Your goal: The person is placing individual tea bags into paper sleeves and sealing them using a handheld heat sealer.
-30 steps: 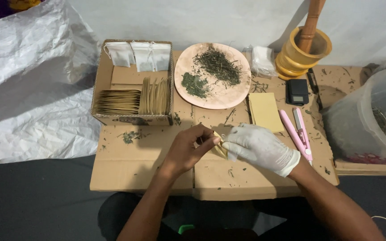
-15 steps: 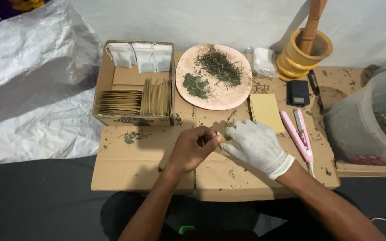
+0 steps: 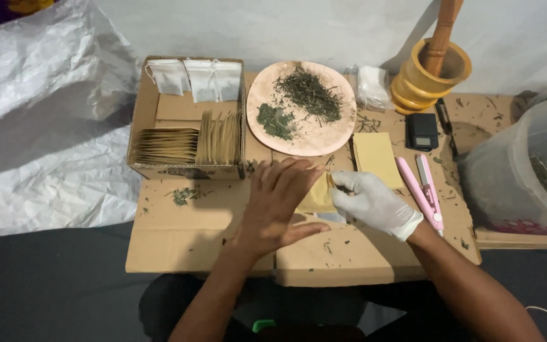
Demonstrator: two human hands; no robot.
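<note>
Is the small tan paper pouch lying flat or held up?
Flat: small tan paper pouch lies on the cardboard sheet, bare left hand spread over it, gloved right hand pinching its edge.

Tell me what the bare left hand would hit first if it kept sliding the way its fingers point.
Likely the round plate of dried herbs: the left hand has fingers aimed up and slightly right, past the tan packet. Depth is uncertain.

A small flat tan paper envelope (image 3: 317, 195) lies on the cardboard, partly covered, one edge pinched.
</note>
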